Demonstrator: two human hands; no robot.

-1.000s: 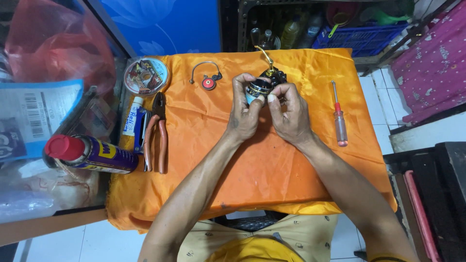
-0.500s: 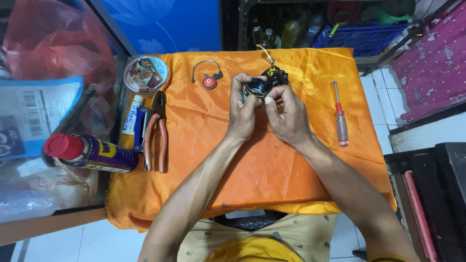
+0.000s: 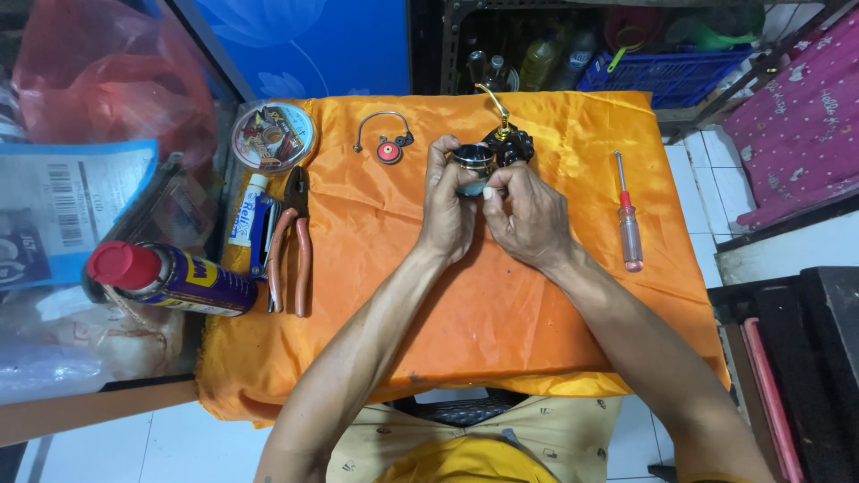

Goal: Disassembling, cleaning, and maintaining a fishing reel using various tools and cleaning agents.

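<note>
Since the earlier frames the hands have barely shifted, staying together at the far middle of the orange cloth (image 3: 376, 268). In the head view, the left hand (image 3: 447, 210) and right hand (image 3: 528, 215) both curl their fingers closed around a black fishing reel (image 3: 488, 156). Pliers (image 3: 291, 237) and a spray can (image 3: 170, 277) lie left; a screwdriver (image 3: 628, 219) lies right.

White tiled floor (image 3: 698, 170), a dark shelf rack (image 3: 456, 36) behind, and a blue panel (image 3: 304, 45).
</note>
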